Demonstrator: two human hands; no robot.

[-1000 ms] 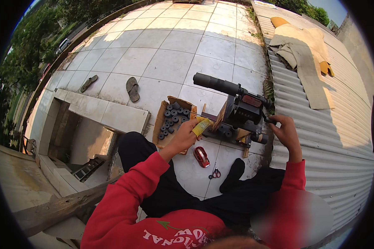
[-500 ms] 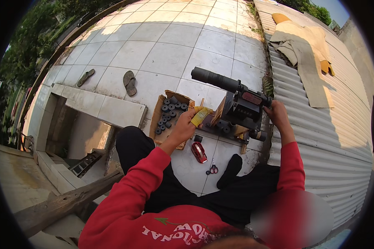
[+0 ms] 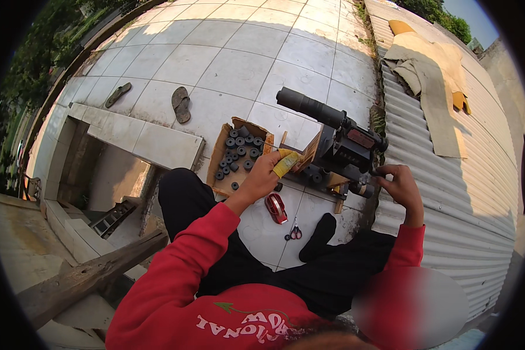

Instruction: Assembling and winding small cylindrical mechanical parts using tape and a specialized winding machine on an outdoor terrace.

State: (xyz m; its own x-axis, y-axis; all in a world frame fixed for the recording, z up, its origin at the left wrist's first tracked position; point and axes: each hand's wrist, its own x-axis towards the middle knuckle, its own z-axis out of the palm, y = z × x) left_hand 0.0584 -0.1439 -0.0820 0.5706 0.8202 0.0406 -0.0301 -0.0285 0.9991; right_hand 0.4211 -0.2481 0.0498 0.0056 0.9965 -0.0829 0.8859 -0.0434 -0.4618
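Observation:
A black hand-cranked winding machine [image 3: 347, 147] with a long dark cylinder [image 3: 309, 107] across its top stands on the floor in front of me. My left hand [image 3: 259, 179] is closed around a piece of yellow cloth [image 3: 286, 163] beside the machine's wooden left side. My right hand [image 3: 403, 188] has its fingers pinched at the crank on the machine's right end; the fingers partly hide the grip. Close to my left hand, a cardboard box [image 3: 219, 160] holds several dark ring-shaped spools [image 3: 241, 142].
A red tape dispenser [image 3: 276, 208] and scissors [image 3: 296, 231] lie on the tiles between my legs. Two sandals [image 3: 181, 105] are farther off. A floor opening with a tiled ledge [image 3: 163, 153] is at left; corrugated roofing [image 3: 466, 201] runs along the right.
My right hand has moved down and slightly right along the machine's right end. The left hand keeps hold of the yellow cloth in nearly the same place. The view has shifted slightly.

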